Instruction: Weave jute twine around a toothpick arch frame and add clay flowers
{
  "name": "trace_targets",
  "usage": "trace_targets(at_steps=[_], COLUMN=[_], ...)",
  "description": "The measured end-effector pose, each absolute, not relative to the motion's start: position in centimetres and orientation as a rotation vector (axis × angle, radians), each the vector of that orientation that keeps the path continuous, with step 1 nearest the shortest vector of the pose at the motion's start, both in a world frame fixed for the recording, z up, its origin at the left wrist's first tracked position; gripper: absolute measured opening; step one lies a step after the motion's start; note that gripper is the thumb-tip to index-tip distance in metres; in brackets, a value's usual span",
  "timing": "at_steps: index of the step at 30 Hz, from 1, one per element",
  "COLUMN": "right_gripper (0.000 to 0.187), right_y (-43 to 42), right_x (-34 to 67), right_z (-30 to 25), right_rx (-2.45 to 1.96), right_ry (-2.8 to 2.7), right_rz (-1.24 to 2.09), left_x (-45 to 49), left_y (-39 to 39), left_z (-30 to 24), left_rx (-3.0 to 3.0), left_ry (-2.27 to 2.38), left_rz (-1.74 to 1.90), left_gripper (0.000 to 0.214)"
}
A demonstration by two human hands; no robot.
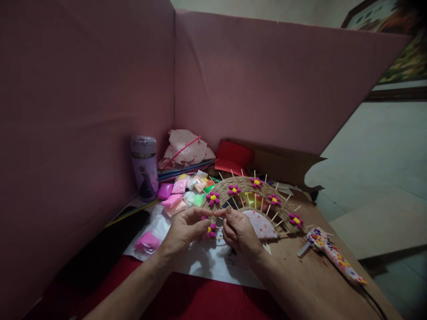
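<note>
The woven arch (248, 186) lies flat on the desk (300, 275) with its stick spokes fanned away from the person, probably so that its clay flowers face up. Both hands meet at its left end. The left hand (184, 229) pinches the rim between thumb and forefinger. The right hand (239, 232), fingers curled, pinches the same spot from the other side, likely to steady it. One clay flower (211, 230) sits just below their fingertips. Both forearms lie low and converge, with clay packets (176, 198) near.
</note>
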State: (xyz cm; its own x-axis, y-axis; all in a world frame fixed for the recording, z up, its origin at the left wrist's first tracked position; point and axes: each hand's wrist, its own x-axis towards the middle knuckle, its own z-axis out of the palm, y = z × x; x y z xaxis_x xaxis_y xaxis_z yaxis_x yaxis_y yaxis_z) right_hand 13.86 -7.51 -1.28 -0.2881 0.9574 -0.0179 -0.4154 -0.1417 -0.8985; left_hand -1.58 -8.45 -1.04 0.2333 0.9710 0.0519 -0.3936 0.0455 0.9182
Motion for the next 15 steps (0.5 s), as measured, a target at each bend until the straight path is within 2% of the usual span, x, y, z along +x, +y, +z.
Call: trace_targets(at_steps=[8,12,15], right_gripper=[0.034,0.031,0.030], right_y=[-7.25,-7.29,-7.34], right_x=[14.23,14.17,14.11], right_z=[-1.69,-1.61,-1.57], right_rx=[-0.784,-0.799,-0.799], right_ry=[-1.000,-1.001,-1.004], right_rz=[1.671,1.683,1.680], left_x=[-1.78,-1.74,-1.67], left_y=[-8.33,-8.47,-8.44], left_z=[-1.47,-1.31,-1.28], left_rx=[1.001,0.969,0.970], left_ry=[0.775,0.744,0.731], left_rz=[1.143,1.161,1.157], left_gripper=[0.041,0.035,0.038])
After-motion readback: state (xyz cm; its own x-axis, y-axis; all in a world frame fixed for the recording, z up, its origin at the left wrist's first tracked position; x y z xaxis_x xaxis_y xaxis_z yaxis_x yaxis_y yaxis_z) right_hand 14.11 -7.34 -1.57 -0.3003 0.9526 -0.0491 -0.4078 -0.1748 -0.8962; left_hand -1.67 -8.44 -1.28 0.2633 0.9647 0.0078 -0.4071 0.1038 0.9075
